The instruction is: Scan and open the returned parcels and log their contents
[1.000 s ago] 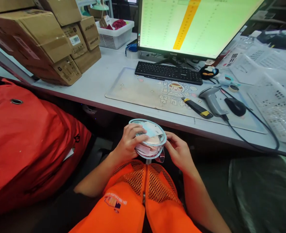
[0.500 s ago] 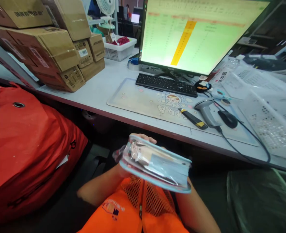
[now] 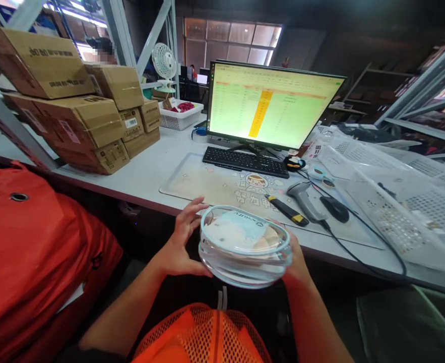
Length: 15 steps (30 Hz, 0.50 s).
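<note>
A long white worktop [image 3: 142, 177] with a dark red edge spans the view. On its left side stands a stack of brown cardboard boxes [image 3: 74, 121], and below that edge slumps a large red fabric bag [image 3: 48, 252]. A black-framed monitor [image 3: 267, 106] shows a green table with an orange column, its entries too small to read.

The oval, clear plastic pouch [image 3: 241, 267] with pale blue rims hangs in the air between the hands, at the worktop's front edge and above the lap, slightly tilted. Pale contents are already inside and its top panel lies over them; whether it is fastened all round cannot be told. It is not yet set down, so the handling looks unfinished.

The right hand [image 3: 297, 259] has its grip around the pouch's right end, fingers mostly hidden behind. The left hand [image 3: 177, 247] is spread wide at the left end, thumb by the lower rim, its grip not closed.

A grey handheld barcode scanner [image 3: 304, 201] and a black-and-yellow utility knife [image 3: 286, 209] lie on the worktop's mat, neither in a hand.
</note>
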Each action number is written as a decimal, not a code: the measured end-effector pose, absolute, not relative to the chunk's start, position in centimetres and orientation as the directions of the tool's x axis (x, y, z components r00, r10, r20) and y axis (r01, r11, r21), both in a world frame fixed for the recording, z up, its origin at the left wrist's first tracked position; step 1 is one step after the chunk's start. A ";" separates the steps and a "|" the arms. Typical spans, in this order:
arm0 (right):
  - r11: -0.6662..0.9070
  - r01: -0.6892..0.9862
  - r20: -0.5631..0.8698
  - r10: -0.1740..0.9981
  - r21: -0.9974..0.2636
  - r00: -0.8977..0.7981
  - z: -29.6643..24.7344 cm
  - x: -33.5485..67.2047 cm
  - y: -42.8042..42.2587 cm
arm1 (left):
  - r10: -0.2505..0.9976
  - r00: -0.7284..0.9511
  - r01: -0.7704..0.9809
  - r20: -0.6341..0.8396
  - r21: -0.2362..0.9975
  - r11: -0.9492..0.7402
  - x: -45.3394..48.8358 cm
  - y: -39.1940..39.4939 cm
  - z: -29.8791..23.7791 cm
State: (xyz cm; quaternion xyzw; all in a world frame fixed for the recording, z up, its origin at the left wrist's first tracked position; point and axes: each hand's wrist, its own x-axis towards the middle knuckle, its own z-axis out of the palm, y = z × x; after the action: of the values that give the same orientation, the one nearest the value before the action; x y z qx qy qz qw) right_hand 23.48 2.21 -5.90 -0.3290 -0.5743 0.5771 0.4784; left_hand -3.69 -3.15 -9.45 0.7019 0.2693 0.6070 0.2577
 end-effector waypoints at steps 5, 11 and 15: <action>0.107 -0.148 0.157 0.908 -0.983 -0.389 -3.5 22.1 3.7 | 0.496 0.187 0.276 0.848 0.439 -0.855 -2.7 -1.3 -7.1; 0.046 0.005 0.037 0.863 -0.999 -0.504 -2.2 21.8 7.0 | 0.464 0.207 0.098 0.861 0.454 -0.886 -1.9 -0.7 -5.3; 0.371 0.156 0.319 0.906 -0.916 -0.280 -0.5 25.2 6.4 | 0.421 0.252 0.355 0.871 0.321 -0.878 -3.7 1.7 -5.0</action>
State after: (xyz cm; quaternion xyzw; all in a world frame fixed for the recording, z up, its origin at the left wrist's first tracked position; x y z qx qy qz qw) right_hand 25.17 6.39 -0.51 -0.3856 -0.6884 0.4074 0.4598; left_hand -3.67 1.71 -5.05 0.7907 0.2454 0.5601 0.0292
